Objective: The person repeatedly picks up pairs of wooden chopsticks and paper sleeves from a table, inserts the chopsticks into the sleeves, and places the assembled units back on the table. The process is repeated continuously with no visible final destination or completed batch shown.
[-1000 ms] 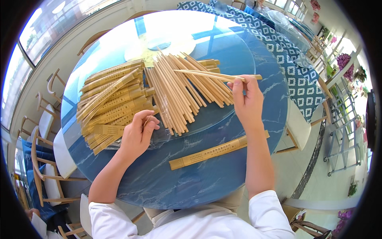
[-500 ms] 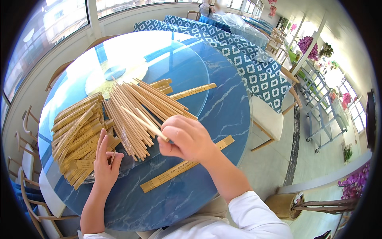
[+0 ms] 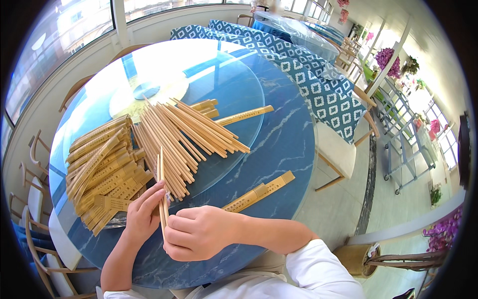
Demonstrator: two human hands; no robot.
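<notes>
A pair of light wooden chopsticks [image 3: 161, 172] stands nearly upright in front of me, between my two hands. My left hand [image 3: 143, 212] is closed on them, thumb and fingers pinching them midway. The curled fingers of my right hand [image 3: 196, 234] are closed at their lower end, which they partly hide. Just beyond lies a fanned pile of loose chopsticks [image 3: 174, 149]. Left of it is a heap of gold-brown printed paper chopstick sleeves [image 3: 97, 172]. A single paper sleeve [image 3: 276, 184] lies on the table behind my right wrist, partly covered by it.
The round blue marbled table [image 3: 284, 124] carries a glass turntable [image 3: 239, 74]. More paper sleeves [image 3: 244, 115] lie past the chopsticks. Chairs [image 3: 40, 244] stand at the left. A patterned cloth [image 3: 323, 99] covers furniture at the right, with a metal trolley [image 3: 408, 159] beyond.
My right hand has come down and left, bringing a chopstick from above the table to my left hand. My left hand has risen slightly, its fingers now closed around the pair.
</notes>
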